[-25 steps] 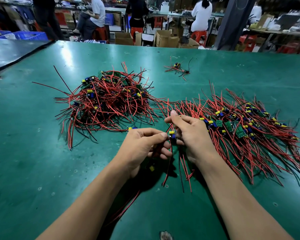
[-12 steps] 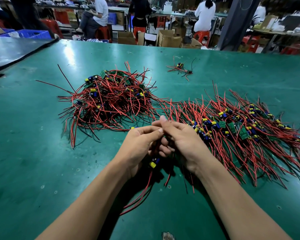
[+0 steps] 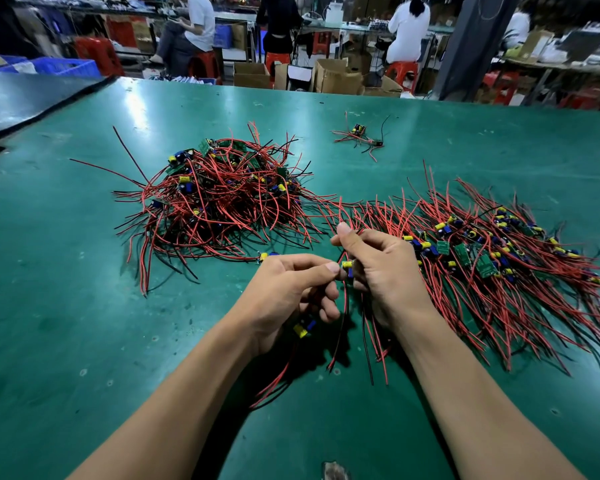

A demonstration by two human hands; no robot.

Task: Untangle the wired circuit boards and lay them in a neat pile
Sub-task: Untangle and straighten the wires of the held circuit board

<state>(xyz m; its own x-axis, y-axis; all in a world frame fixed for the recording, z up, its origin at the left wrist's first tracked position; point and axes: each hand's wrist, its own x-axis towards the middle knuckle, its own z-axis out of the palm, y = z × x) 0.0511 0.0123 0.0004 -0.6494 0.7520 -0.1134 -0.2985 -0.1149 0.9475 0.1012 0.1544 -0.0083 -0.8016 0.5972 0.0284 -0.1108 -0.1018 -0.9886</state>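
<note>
A tangled heap of small circuit boards [image 3: 219, 199] with red and black wires lies at the middle left of the green table. To the right, a laid-out pile of boards [image 3: 499, 258] fans its wires toward me. My right hand [image 3: 385, 271] pinches a small board with a yellow capacitor [image 3: 347, 266], wires hanging below it. My left hand [image 3: 288, 292] touches that board with its thumb tip and holds another wired board [image 3: 303, 327] under its curled fingers, red wires trailing toward me.
A loose wired board [image 3: 359, 136] lies alone farther back on the green table [image 3: 84, 306]. A dark table [image 3: 21, 98] adjoins at the far left. People sit at benches beyond the far edge, with cardboard boxes [image 3: 333, 77] and red stools.
My hands have drawn slightly apart, and the board with the yellow capacitor now shows between them. The board under my left hand stays low.
</note>
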